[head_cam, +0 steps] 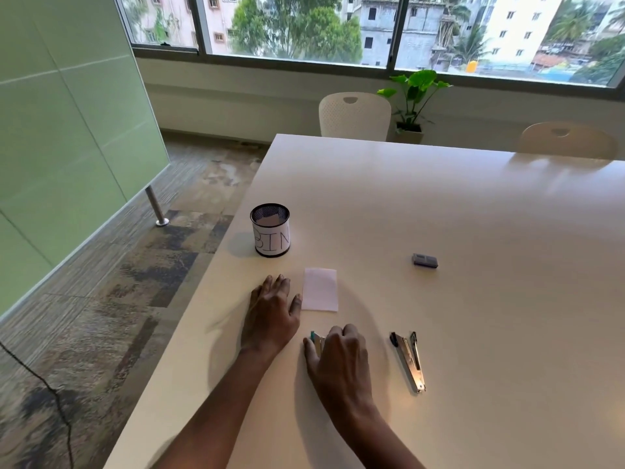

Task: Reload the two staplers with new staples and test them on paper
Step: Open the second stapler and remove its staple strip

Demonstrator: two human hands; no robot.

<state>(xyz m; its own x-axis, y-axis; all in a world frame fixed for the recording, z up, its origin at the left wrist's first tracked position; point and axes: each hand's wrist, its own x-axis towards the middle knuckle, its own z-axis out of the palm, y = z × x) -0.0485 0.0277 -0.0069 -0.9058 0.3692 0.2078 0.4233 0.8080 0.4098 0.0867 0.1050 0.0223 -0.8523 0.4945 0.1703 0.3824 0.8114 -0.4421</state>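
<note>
My right hand (pixel 340 358) curls over a small stapler with a teal tip (pixel 316 341) lying on the white table (pixel 473 214); most of that stapler is hidden under the hand. My left hand (pixel 270 313) rests flat on the table with fingers spread, its thumb beside a small white paper slip (pixel 320 290). A second metal stapler with a black tip (pixel 409 358) lies to the right, apart from both hands. A small grey staple box (pixel 425 260) sits farther back on the right.
A mesh cup labelled BIN (pixel 270 230) with paper inside stands near the table's left edge. Two white chairs (pixel 353 116) and a potted plant (pixel 414 103) stand behind the far side. The floor drops away at the left.
</note>
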